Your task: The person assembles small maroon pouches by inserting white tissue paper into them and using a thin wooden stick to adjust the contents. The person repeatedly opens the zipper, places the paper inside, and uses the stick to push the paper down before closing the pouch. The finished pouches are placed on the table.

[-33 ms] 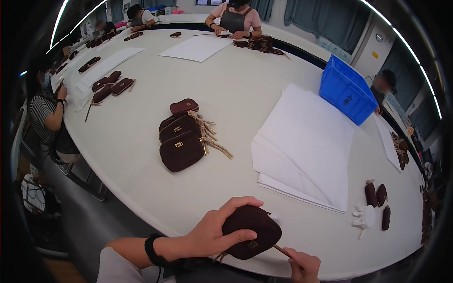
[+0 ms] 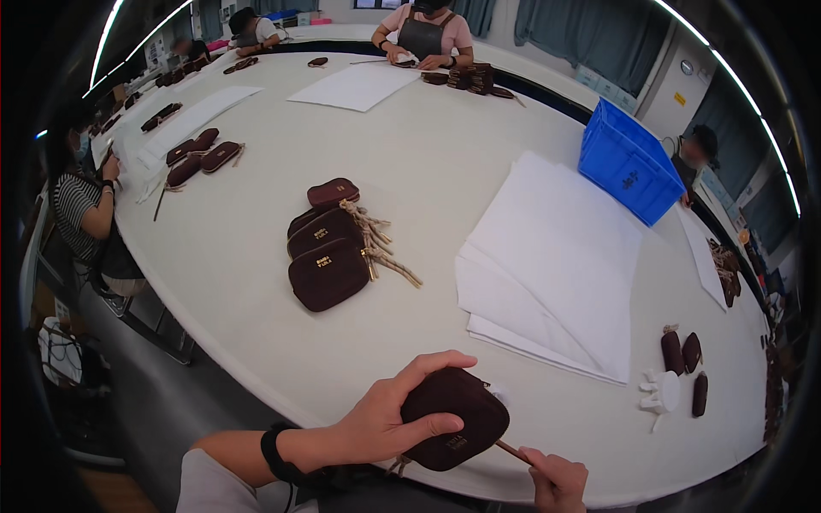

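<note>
A dark brown zip pouch (image 2: 475, 410) with small gold lettering is held at the table's near edge. My left hand (image 2: 372, 425) wraps round it, thumb across the front and fingers over the top. A thin brown stick (image 2: 513, 451) runs from the pouch's lower right edge to my right hand (image 2: 560, 480), whose fingers are closed on it. The stick's far end is hidden by the pouch. A bit of white shows behind the pouch's right side. Beyond my left hand, several similar pouches (image 2: 329, 274) lie overlapping, with beige braided cords trailing right.
White sheets (image 2: 547, 274) lie stacked right of centre, with a blue crate (image 2: 629, 167) behind them. Small brown pouches (image 2: 673, 352) and a white knobbed object (image 2: 660, 393) sit at the right. A co-worker (image 2: 423, 38) handles something across the table; another person (image 2: 85, 201) is at the left.
My right hand has shifted slightly right, away from the pouch, and more of the stick shows. The pouch and left hand have barely moved.
</note>
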A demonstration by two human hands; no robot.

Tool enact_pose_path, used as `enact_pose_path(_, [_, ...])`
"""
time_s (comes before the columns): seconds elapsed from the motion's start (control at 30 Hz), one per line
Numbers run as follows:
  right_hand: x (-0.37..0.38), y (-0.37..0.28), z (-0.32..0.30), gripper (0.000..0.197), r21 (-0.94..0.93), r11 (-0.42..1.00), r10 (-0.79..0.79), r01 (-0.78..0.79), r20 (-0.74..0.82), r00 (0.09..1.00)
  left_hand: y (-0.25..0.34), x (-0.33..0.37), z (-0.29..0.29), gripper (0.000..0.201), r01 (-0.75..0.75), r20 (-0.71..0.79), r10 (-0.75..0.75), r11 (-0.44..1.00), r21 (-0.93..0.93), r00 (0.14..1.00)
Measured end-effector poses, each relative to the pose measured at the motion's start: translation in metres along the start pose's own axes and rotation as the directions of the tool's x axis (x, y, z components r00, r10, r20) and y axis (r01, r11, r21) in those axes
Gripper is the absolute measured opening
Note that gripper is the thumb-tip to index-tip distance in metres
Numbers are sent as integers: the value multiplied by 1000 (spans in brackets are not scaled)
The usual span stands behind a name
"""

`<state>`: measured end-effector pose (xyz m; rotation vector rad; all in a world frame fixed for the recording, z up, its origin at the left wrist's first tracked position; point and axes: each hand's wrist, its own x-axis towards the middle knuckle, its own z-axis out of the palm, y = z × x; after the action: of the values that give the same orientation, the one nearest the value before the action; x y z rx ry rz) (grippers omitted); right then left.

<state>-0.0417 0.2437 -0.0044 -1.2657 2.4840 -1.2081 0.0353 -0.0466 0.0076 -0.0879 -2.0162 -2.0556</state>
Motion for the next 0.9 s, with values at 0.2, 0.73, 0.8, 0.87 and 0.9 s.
enact_pose_path(0.2, [14, -6, -3, 35, -43, 998, -33, 35, 52, 998, -10, 0, -1, 41, 90, 111, -85, 995, -46, 990])
enact_pose_path(0.73, [12, -10, -1, 30, -8, 1000, 27, -27, -54, 998, -13, -3, 1, 36, 121, -11, -122, 990, -76, 992])
enact_pose_path(0.8, [20, -14, 5, 30, 12, 1000, 29, -29, -69, 997, -15, -3, 2, 36, 108, -11, -109, 991, -73, 994])
enact_pose_path(0.87, [19, -16, 6, 30, 24, 999, 39, -38, -67, 997, -14, -2, 1, 35, 102, -25, -104, 992, -68, 994])
enact_pose_path(0.9, [16, -16, 4, 30, 25, 999, 49, -47, -54, 997, -15, -3, 0, 35, 84, -22, -84, 996, -33, 996])
